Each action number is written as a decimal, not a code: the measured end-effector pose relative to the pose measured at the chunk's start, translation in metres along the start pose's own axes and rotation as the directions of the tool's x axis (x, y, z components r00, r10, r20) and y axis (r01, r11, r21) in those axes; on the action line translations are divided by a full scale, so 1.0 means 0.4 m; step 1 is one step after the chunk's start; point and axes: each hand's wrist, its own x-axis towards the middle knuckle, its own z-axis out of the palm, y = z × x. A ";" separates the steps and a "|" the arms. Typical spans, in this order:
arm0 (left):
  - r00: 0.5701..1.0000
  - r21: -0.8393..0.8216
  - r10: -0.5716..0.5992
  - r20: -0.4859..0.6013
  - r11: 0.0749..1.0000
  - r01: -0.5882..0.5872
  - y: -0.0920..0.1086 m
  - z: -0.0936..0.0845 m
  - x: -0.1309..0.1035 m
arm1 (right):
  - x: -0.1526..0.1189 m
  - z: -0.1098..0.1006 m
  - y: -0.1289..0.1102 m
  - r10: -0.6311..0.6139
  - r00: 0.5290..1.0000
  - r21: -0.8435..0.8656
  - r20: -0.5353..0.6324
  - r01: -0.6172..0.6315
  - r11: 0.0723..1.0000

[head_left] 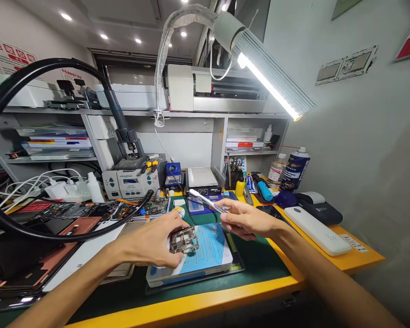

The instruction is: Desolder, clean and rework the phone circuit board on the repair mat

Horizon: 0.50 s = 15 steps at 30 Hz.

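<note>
My left hand (157,239) grips a small circuit board (183,240) by its left edge, thumb and fingers bent around it. The board is over a blue and white box (208,248) on the green mat (259,257). To the right, my right hand (241,217) holds a slim tool like tweezers together with a white-tipped swab (199,197), which points up and left. Its fingers are pressed together near the tool, above the box's right side. The board and the swab do not touch.
Left of the hands lie phone parts and a white panel (88,250). A black hose (71,238) loops over them. Behind stand a soldering station (131,182) and a yellow bottle (239,187). A white power bank (317,230) lies at the right. A lamp (273,68) hangs above.
</note>
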 end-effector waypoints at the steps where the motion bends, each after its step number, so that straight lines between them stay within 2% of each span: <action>1: 1.000 -0.025 -0.001 -0.025 1.000 0.001 -0.010 0.006 -0.001 | 0.012 0.002 0.000 0.002 1.000 -0.034 0.003 -0.002 0.999; 5: 0.995 -0.120 -0.012 -0.103 0.993 0.000 -0.044 0.029 -0.010 | 0.049 0.007 0.002 -0.007 1.000 -0.163 -0.015 0.004 0.987; 10: 0.982 -0.218 -0.055 -0.180 0.976 0.015 -0.051 0.049 -0.026 | 0.033 0.019 0.016 -0.127 0.980 -0.357 -0.150 0.067 0.932; 12: 0.978 -0.253 -0.055 -0.203 0.968 0.002 -0.044 0.052 -0.029 | 0.020 0.020 0.029 -0.196 0.965 -0.463 -0.175 0.095 0.881; 15: 0.972 -0.302 -0.036 -0.232 0.953 -0.037 -0.031 0.052 -0.028 | 0.007 0.012 0.051 -0.327 0.933 -0.680 -0.147 0.144 0.719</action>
